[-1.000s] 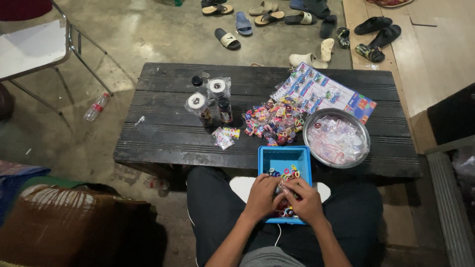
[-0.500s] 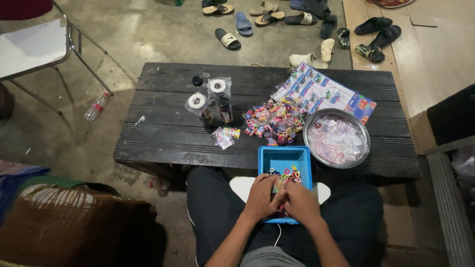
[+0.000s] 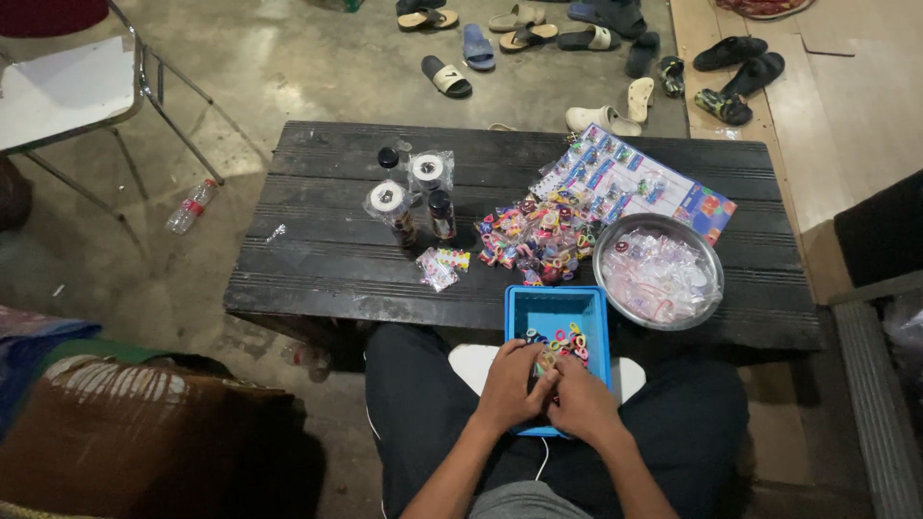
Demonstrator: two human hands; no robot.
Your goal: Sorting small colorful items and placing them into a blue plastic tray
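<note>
Two hands work together over a blue tray on the person's lap.

The left hand [image 3: 510,386] and right hand [image 3: 580,404] have drawn closer than a second ago, fingers curled over small coloured rings [image 3: 560,344]; what each grip holds cannot be told. The tray [image 3: 556,312] overlaps the worktop's [image 3: 327,240] near edge, just beside a metal bowl [image 3: 658,272].
</note>
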